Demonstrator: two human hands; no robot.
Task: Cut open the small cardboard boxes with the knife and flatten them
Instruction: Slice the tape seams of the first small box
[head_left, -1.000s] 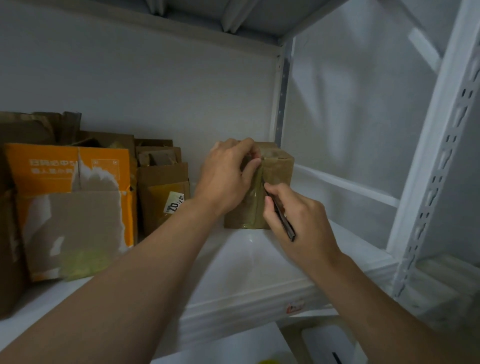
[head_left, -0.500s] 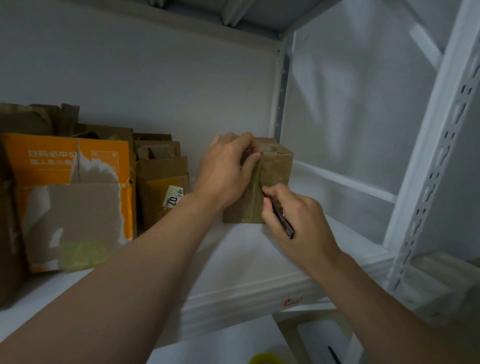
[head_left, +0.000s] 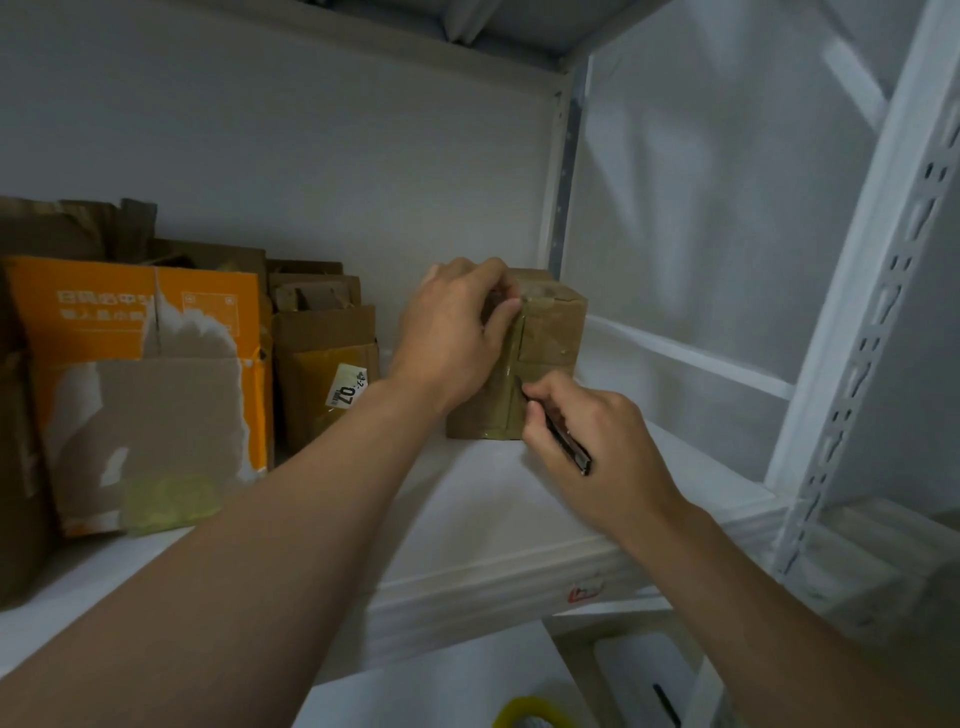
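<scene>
A: How far along is the person?
B: Seemingly mid-cut. The small box (head_left: 550, 332) stands whole on the shelf (head_left: 483, 509), the left hand (head_left: 452, 338) gripping its top. The right hand (head_left: 602, 447) pinches the knife (head_left: 569, 446), tip at the taped seam.
A: Flattened?
B: Not yet

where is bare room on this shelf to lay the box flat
Bare shelf in front of the small box, out to the front lip, and right of it up to the white side rail. Crowded on the left: orange box and brown boxes packed together.

brown small box (head_left: 548, 338) | orange-white carton (head_left: 130, 364) | black knife (head_left: 566, 441) | white shelf (head_left: 467, 499)
</scene>
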